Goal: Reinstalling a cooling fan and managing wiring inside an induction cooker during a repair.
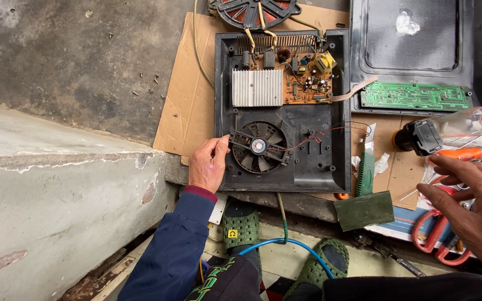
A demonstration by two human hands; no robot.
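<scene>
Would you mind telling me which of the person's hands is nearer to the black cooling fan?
The left hand: its fingers touch the cooling fan at the left edge. The right hand is far to the fan's right, over the red-handled tools.

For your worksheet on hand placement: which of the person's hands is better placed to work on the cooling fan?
Probably the left hand: its fingers already touch the fan; the right hand hovers over tools.

green circuit board (415, 96) | copper coil (255, 11) | green sponge (364, 210) | blue hose (285, 243) | cardboard (188, 100)
</scene>
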